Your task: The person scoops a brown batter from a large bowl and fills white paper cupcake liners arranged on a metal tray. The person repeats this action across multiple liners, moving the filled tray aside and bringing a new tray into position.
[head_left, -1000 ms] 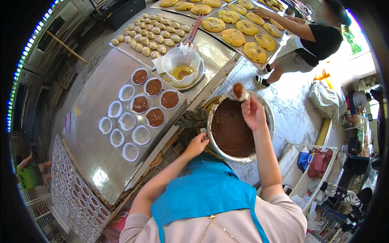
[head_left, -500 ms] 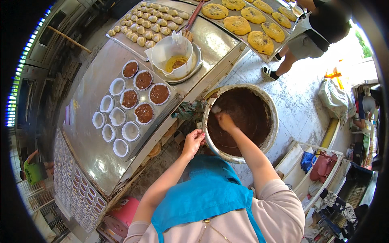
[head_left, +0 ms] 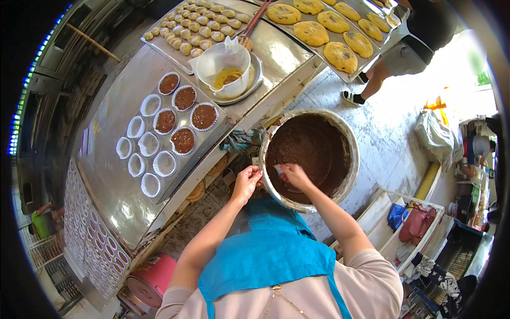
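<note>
A large round bucket (head_left: pixel 354 159) of thick brown batter (head_left: pixel 311 141) stands in front of me, its pale rim smeared. My right hand (head_left: pixel 295 176) is inside its mouth, closed on a small whitish scoop-like tool (head_left: pixel 278 169); its exact shape is partly hidden by my fingers. At the left of the rim, my left hand (head_left: pixel 247 184) has curled fingers pinching the bucket's edge. On the table to the left, white fluted paper cups (head_left: pixel 165 164) stand on a tray. Several hold brown batter, such as the filled cup (head_left: pixel 204 116); the others show bare paper.
A metal table (head_left: pixel 114 175) carries a white plastic jug (head_left: pixel 234 66) on a round pan, a tray of small dough pieces (head_left: pixel 204 32) and large yellow flat rounds (head_left: pixel 311 33). A dark cloth (head_left: pixel 239 141) hangs beside the bucket. Another person (head_left: pixel 409 53) stands at far right.
My right hand has drawn the whitish tool from the batter's middle back toward the near left rim. My left hand stays at the rim. The whole view has shifted slightly.
</note>
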`<control>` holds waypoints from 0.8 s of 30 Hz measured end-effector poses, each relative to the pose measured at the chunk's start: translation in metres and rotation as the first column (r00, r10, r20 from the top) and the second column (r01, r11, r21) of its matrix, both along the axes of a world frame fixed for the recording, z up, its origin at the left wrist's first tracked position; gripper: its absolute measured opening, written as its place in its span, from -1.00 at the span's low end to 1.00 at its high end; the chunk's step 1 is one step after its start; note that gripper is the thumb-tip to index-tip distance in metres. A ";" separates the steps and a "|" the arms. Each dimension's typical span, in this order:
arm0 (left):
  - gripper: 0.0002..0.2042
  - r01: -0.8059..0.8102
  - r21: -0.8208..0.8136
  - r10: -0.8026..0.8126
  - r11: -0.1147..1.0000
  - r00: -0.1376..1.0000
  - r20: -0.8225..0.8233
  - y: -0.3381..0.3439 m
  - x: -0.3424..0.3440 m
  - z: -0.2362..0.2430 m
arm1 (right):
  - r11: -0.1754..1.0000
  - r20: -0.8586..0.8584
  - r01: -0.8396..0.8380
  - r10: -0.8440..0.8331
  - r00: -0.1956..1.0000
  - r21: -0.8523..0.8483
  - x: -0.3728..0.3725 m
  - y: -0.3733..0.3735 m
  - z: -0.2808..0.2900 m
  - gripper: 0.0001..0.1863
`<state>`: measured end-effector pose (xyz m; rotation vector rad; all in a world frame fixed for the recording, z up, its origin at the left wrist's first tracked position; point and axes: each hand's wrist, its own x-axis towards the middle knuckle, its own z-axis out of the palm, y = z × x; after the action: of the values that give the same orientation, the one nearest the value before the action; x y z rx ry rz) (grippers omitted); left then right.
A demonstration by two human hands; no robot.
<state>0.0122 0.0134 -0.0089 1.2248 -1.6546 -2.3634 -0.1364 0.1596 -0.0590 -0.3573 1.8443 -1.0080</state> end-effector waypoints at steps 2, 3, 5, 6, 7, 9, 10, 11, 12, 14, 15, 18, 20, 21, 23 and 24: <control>-0.91 -0.025 0.000 0.025 1.000 1.000 0.008 0.002 0.001 0.000 | 0.990 -0.177 -0.130 0.120 0.977 -0.047 0.018 -0.010 0.017 -0.64; -0.92 -0.038 -0.010 0.038 0.999 0.999 -0.002 0.003 0.001 -0.001 | 0.996 -0.145 -0.058 0.049 0.988 -0.060 0.023 -0.012 0.027 -0.65; -0.89 -0.040 -0.031 0.039 0.999 0.999 -0.013 0.005 0.003 -0.003 | 0.986 -0.061 0.077 -0.087 0.994 -0.148 0.030 -0.010 0.046 -0.66; -0.87 -0.041 -0.015 0.040 0.999 0.999 -0.019 0.005 0.003 -0.005 | 0.960 0.053 0.150 -0.142 0.989 -0.237 0.030 -0.005 0.054 -0.68; -0.87 -0.038 -0.015 0.037 0.999 0.999 -0.027 0.005 0.003 -0.006 | 0.948 0.098 0.225 -0.208 0.973 -0.227 0.029 0.001 0.059 -0.69; -0.89 -0.025 -0.110 0.018 0.994 0.998 -0.065 0.005 0.004 -0.009 | 0.885 0.278 0.397 -0.329 0.903 -0.243 0.024 0.010 0.060 -0.70; -0.89 -0.044 -0.045 0.041 0.998 0.997 -0.063 0.006 0.004 -0.010 | 0.835 0.387 0.502 -0.396 0.833 -0.225 0.020 0.014 0.056 -0.69; -0.89 -0.050 -0.012 0.049 0.999 0.997 -0.065 0.006 0.004 -0.012 | 0.793 0.468 0.581 -0.449 0.761 -0.184 0.019 0.017 0.050 -0.69; -0.90 -0.111 0.005 0.111 0.994 0.988 -0.108 0.007 0.004 -0.012 | 0.750 0.560 0.648 -0.482 0.674 -0.134 0.018 0.020 0.043 -0.69; -0.89 -0.112 0.015 0.113 0.994 0.988 -0.109 0.007 0.004 -0.013 | 0.702 0.692 0.707 -0.468 0.549 -0.085 0.018 0.024 0.030 -0.68; -0.89 -0.108 -0.004 0.107 0.994 0.989 -0.106 0.006 0.004 -0.013 | 0.712 0.726 0.689 -0.402 0.559 -0.136 0.018 0.026 0.025 -0.68; -0.88 -0.062 0.085 0.067 0.994 0.996 -0.059 0.001 0.005 -0.011 | 0.699 0.774 0.701 -0.365 0.517 -0.139 0.018 0.029 0.021 -0.68; -0.82 0.046 0.085 -0.041 0.995 0.997 -0.062 -0.006 0.009 -0.009 | 0.675 0.819 0.719 -0.313 0.481 -0.165 0.017 0.028 0.028 -0.68; -0.81 0.066 0.074 -0.063 0.995 0.997 -0.040 -0.008 0.011 -0.007 | 0.673 0.808 0.712 -0.296 0.510 -0.203 0.016 0.025 0.034 -0.68; -0.79 0.093 0.080 -0.093 0.992 0.996 0.000 -0.014 0.015 -0.003 | 0.668 0.771 0.705 -0.310 0.556 -0.240 0.012 0.016 0.050 -0.71; -0.79 0.101 0.065 -0.102 0.993 0.995 0.006 -0.018 0.018 0.000 | 0.665 0.755 0.695 -0.299 0.584 -0.273 0.010 0.009 0.059 -0.72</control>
<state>0.0305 -0.0045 -0.0092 1.1902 -1.6951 -2.4928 -0.1267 0.1688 0.0005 0.2564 0.9540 -1.8256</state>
